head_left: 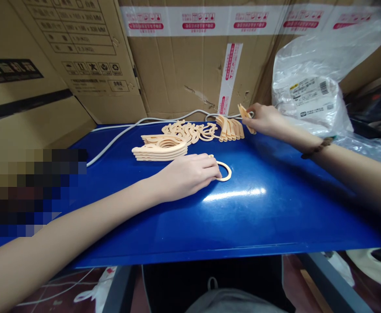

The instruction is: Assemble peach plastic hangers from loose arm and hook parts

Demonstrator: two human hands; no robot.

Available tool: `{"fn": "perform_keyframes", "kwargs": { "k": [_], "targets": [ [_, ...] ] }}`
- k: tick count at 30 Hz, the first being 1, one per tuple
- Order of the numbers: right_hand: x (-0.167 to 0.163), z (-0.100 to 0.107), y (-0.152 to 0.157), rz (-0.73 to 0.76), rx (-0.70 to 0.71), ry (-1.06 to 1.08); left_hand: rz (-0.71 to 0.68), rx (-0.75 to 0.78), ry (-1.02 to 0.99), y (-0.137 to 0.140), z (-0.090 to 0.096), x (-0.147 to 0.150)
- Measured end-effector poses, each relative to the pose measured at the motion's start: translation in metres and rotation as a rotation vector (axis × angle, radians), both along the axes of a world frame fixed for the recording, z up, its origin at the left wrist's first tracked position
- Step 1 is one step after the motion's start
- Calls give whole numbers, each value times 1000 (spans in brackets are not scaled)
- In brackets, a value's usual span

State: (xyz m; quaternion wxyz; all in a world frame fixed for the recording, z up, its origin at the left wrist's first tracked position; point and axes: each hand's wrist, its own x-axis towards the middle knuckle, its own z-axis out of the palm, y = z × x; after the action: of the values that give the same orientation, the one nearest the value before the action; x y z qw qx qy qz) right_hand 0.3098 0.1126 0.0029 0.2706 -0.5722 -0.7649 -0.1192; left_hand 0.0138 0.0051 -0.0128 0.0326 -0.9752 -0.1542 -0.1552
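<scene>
My left hand (pixel 198 173) rests low over the blue tabletop (pixel 294 208), its fingers closed on a cream plastic ring-shaped piece (pixel 227 171); part of that piece is hidden under the fingers. Farther back on the right, my right hand (pixel 264 119) pinches a flat cream plastic piece (pixel 246 117) upright, just beside a row of similar curved pieces (pixel 231 129). Left of this row lies a loose heap of small hook-like cream parts (pixel 190 131). Nearer to me, a neat stack of larger curved cream pieces (pixel 159 150) sits behind my left wrist.
Tall cardboard boxes (pixel 177 74) wall off the back and left. A white cable (pixel 118 135) runs along the table's rear. Clear plastic packaging with a label (pixel 310 98) bulges at the right rear, behind my right forearm. The table's front edge (pixel 210 256) is close to me.
</scene>
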Motion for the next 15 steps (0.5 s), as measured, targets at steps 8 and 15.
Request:
{"fn": "perform_keyframes", "kwargs": {
  "k": [8,15],
  "targets": [
    [-32,17,-79,262,-77,-268,-73,19,-4,-2,0,-1],
    [-41,-5,-82,516,76,-667,-54,-17,-75,0,-1,0]
  ]
}}
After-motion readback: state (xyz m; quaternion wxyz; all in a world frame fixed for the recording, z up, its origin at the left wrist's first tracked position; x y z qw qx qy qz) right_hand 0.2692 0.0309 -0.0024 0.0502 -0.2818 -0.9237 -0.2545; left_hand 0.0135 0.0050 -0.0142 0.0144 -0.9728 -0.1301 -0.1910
